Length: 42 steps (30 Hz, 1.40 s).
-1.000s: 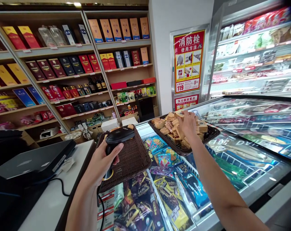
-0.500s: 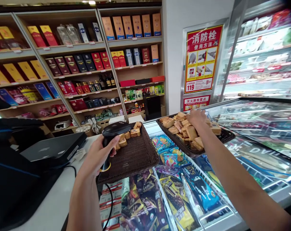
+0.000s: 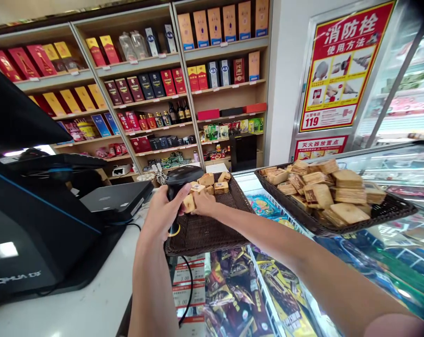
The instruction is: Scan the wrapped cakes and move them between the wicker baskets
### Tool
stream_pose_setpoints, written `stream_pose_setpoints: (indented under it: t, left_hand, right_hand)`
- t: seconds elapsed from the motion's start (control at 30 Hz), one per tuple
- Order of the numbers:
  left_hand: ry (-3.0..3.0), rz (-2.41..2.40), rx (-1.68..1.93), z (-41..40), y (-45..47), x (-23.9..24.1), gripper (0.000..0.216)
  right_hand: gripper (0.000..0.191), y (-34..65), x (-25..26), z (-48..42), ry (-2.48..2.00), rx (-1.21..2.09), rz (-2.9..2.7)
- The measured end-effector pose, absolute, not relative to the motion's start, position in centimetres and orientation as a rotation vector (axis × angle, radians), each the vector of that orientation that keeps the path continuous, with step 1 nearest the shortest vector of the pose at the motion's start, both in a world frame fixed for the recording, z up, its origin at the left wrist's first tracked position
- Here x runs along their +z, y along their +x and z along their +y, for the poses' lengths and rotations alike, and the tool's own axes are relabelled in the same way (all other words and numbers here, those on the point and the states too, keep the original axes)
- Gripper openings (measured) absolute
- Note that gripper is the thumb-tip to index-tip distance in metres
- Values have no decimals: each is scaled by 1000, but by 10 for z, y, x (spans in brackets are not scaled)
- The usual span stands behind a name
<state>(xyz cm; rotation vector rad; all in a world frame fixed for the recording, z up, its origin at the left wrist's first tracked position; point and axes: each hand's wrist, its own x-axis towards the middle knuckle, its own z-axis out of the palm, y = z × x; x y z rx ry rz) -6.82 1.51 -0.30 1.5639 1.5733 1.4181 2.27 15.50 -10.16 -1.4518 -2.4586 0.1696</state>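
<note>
The left hand [image 3: 163, 208] grips the black scanner [image 3: 182, 175] tight, while the right hand [image 3: 203, 204] pinches a small snack pack [image 3: 189, 202], likely light and crumbly, by its edges over the tray [image 3: 205, 231] by the desk's right edge.

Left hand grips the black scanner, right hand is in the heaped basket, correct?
Not quite: the head view shows the right hand holding a small packet at the scanner, above the sparse left basket. The left hand does grip the scanner.

A glass-topped freezer chest [image 3: 391, 255] bears a dark brown woven tray [image 3: 205, 231] and, to its right, a second woven tray [image 3: 338, 228]; the white counter [image 3: 92, 304] carries a black till terminal [image 3: 29, 243].
</note>
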Motion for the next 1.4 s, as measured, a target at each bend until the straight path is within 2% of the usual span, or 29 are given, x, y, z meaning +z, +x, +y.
stream_pose_setpoints:
  t: [0.07,0.2,0.33,0.4,0.47,0.53,0.63,0.73,0.87,1.03,1.4]
  left_hand:
    - [1534,1531,1429,15,-68,-3,51]
    - [1544,1497,1420,13,-66,-2,51]
    - [1570,1526,1392,10,-63,0,49]
    - [1570,1532,1370,10,-60,0,50]
    - [1581,1518,1334,10,-57,0,51]
    - [1598,1490,1297,11,-52,-1,52]
    - [1625,1455,1255,11,-45,-2,51]
    - [1633,1438,1203,10,-38,-3,51]
    - [1645,1388,1127,8,-29,-3,51]
    - [1655,1331,1011,5,-25,-4,49]
    - [1744,1342,854,-1,-17,-1,52]
  right_hand:
    - [82,6,-108,161,-1310,114,-2528]
    - [76,3,-113,171,-1096,-28,-2664]
    - [93,34,-107,164,-1234,150,-2618]
    - [93,62,-102,155,-1228,267,-2493]
    - [84,96,-98,143,-1224,478,-2248]
    - [75,133,-97,130,-1186,850,-1891]
    - [70,184,-99,109,-872,1401,-1399]
    - [69,218,-95,92,-536,1630,-1254]
    - [78,234,-80,79,-328,1720,-1262]
    - [88,243,-71,77,-273,1761,-1353]
    - [84,266,-75,91,-428,1631,-1222]
